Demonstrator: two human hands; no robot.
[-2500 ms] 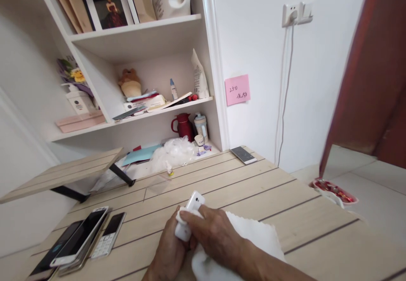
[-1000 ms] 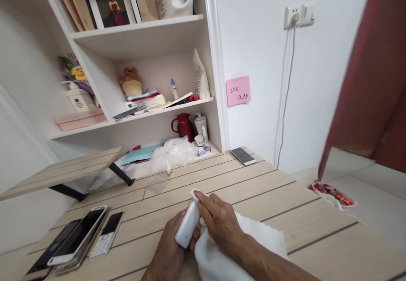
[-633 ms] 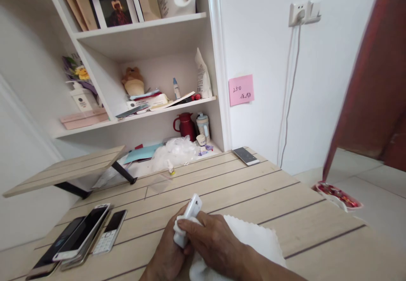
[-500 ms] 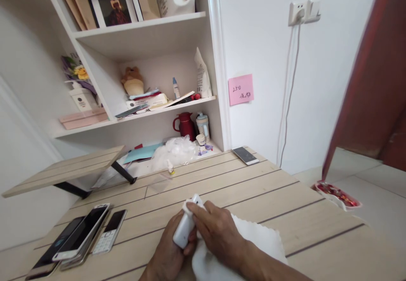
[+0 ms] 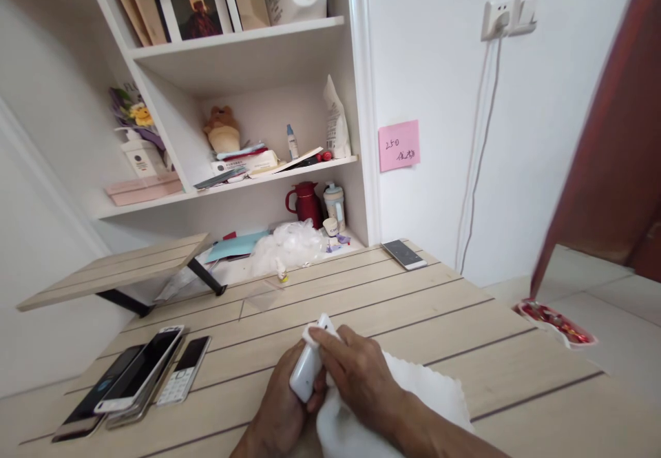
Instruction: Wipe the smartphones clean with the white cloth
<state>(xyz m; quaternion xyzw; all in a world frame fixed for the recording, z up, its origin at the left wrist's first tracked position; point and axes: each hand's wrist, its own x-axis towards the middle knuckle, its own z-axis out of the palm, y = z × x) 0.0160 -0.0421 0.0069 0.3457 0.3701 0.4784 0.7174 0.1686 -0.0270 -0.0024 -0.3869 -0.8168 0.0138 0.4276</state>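
Left hand [image 5: 281, 406]: grip clamped around white handheld device [image 5: 308, 370], which is held tilted over desk [image 5: 413, 320], between both hands. Right hand [image 5: 361, 382]: grip closed on white cloth [image 5: 428, 403], a fold pressed against device's upper end; rest of cloth lies under right wrist and spreads onto desk. Stacked smartphones [image 5: 139, 372] and keypad phone [image 5: 183, 368] lie on desk, left of hands. Separate smartphone [image 5: 404, 254] lies at far edge, well apart.
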